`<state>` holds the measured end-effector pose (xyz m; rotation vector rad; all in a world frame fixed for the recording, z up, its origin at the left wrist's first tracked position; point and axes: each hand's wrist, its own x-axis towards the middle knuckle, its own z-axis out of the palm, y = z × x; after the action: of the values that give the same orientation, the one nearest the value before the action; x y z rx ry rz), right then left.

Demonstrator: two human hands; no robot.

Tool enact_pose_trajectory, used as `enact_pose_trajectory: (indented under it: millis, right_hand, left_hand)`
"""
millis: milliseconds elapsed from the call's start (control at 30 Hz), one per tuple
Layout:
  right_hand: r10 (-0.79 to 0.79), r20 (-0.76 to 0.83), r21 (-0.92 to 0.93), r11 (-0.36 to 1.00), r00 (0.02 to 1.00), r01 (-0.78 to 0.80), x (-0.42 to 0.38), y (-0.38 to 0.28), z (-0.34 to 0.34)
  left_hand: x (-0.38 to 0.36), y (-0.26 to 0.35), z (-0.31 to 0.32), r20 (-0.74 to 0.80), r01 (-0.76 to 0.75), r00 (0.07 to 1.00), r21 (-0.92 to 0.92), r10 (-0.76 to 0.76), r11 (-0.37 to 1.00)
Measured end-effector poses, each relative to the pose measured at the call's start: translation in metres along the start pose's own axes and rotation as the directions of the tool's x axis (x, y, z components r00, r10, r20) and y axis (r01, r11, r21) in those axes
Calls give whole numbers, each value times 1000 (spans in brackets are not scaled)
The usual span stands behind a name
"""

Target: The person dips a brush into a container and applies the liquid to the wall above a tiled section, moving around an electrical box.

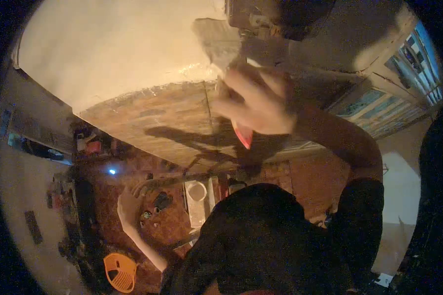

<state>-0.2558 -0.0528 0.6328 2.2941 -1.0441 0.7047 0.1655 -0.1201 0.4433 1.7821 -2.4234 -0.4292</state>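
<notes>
My right hand [261, 98], blurred by motion, is wrapped round a putty knife [217, 42]. Its wide, smeared blade points up against the white wall surface [118, 49], and the red end of the handle sticks out below my palm. Just under the blade runs the rough, wet-looking lower edge of the white coat, above a brown wood-patterned band [147, 118]. Down at the left, my left hand [129, 204] is held out away from the wall with its fingers apart. Its fingertips overlap the end of a dark bar [174, 179] in this view.
Below stands a white surface with a round white container [197, 191] on it. An orange plastic basket [120, 273] sits at the lower left. Small items [162, 200] lie on the reddish tiled floor. A dark fixture [280, 17] hangs at the top, and a window [418, 61] is at the right.
</notes>
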Motion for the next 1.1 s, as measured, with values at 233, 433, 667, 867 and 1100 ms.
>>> enact_pose_trajectory:
  millis: [233,433,667,867,1100]
  right_hand:
    - [-20,86,-63,998,996,26,-17,-21,41]
    - [114,15,-129,985,993,-112,-21,-23,62]
    - [39,-31,-175,984,999,-44,3,-37,40]
    - [-34,133,-63,997,990,43,-19,-41,68]
    - [186,241,98,972,953,-214,-10,-37,65]
  left_hand:
    - [0,20,-11,53,198,978,51,-201,979]
    - [-1,-24,16,-20,-11,1000,76,12,997]
    - [-4,16,-11,4,97,995,-32,-97,995]
    - [-1,26,-15,9,147,989,31,-147,989]
    - [1,4,-2,9,31,999,-58,-30,998]
